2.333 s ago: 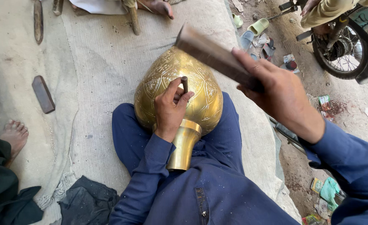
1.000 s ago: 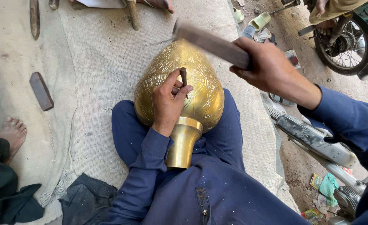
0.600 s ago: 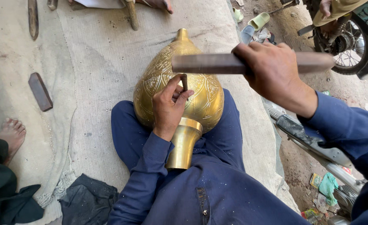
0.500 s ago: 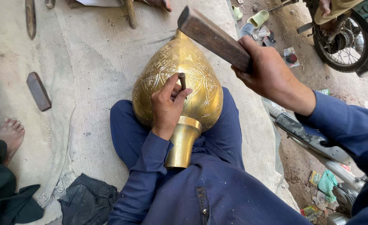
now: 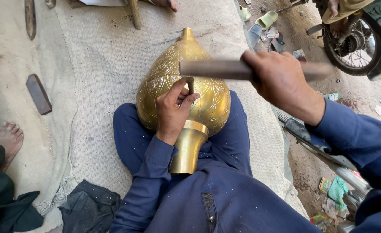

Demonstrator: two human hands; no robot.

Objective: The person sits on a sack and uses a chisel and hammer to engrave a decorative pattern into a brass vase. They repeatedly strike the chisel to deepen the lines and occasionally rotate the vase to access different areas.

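Centre frame: engraved brass vessel (image 5: pixel 179 90) lies in the lap, left hand (image 5: pixel 172 113) pinching a small chisel (image 5: pixel 190 85) against it. Right hand (image 5: pixel 281 80) clenches a wooden mallet (image 5: pixel 216 69) (motion-blurred) above. Flat bar (image 5: pixel 39 94) at left; motorcycle wheel (image 5: pixel 350 45) upper right, cut off.

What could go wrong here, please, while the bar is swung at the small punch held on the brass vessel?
1. The left hand pinches the punch close under the blurred bar in the right hand; a missed blow could hit its fingers.
2. The brass vessel rests only on the lap, so it may roll and the punch may skid across the engraving.
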